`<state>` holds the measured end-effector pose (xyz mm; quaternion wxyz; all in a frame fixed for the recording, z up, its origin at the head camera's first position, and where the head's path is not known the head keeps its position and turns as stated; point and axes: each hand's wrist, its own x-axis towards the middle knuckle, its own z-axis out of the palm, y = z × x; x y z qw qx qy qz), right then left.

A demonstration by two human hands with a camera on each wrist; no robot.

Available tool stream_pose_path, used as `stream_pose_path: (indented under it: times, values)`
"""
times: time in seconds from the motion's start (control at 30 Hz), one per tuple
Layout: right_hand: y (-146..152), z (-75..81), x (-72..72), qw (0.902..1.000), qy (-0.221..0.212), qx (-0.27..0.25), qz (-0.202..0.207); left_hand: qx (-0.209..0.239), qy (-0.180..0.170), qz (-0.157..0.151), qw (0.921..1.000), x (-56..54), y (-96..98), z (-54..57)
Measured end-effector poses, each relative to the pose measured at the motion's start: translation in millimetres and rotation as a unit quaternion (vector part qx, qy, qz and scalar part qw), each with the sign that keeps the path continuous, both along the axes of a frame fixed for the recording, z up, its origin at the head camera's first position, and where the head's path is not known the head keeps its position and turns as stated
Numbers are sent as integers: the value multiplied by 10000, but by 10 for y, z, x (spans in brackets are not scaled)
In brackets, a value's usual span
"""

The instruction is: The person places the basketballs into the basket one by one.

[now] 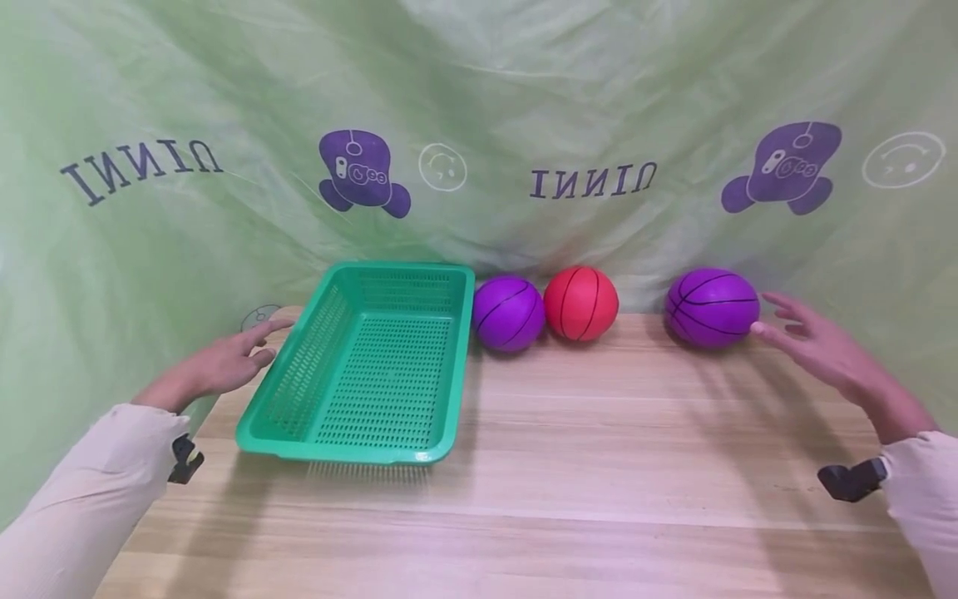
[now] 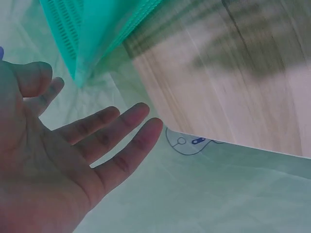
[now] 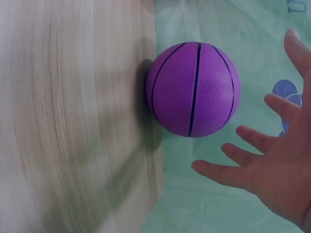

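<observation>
Right hand (image 1: pixel 827 349): palm bare, fingers spread and mostly straight, nothing held. Purple ball (image 1: pixel 713 308), black-lined, at the far edge of the wooden table (image 1: pixel 599 482), just left of the right hand; in the right wrist view a gap shows between the ball and all the fingertips, the ball lying beyond them and outside the grasp. Left hand (image 1: pixel 224 362): fingers extended and loosely parted, thumb apart from them, likewise holding nothing. Green basket (image 1: pixel 337 452), rectangular, perforated, open-topped, standing on the left part of the table; its left rim is just beside the left hand's fingertips, and the left wrist view shows space between fingers and basket. Second purple ball (image 1: pixel 509 314), close against the basket's right side, whether touching cannot be told. Red ball (image 1: pixel 580 304), black-lined, just right of the second purple ball, well apart from either hand; a stretch of table separates it from the first-listed ball. Backdrop: pale green cloth (image 1: pixel 479 100), printed with purple figures and lettering.
</observation>
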<state>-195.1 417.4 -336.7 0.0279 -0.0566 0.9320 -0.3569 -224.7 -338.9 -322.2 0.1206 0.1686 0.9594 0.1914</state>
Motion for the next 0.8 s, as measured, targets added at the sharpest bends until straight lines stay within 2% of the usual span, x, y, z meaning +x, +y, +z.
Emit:
stream_pose_path:
  times: [0.13,0.2,0.3,0.43,0.53,0.67,0.8]
  values:
    - [20,-12,1,9999,104,-73,61,-32,-131,7,9999,-13,-22,-33]
    - [37,-19,-3,9997,193,-130,99,53,-303,50,9995,-13,-36,-59]
    - [62,-32,-13,9990,327,-267,144,400,-769,202,9960,-24,-75,-110]
    - [98,-68,-23,9981,421,-427,122,1216,-1463,445,9807,-34,-124,-192]
    - [134,-88,-33,9981,428,-444,47,1699,-1762,561,9680,-36,-146,-240]
    - [195,-123,-61,9977,458,-505,-3,1941,-1977,631,9588,-32,-158,-262]
    - [264,-185,-87,9956,479,-804,-39,2075,-2240,705,9496,-46,-152,-251]
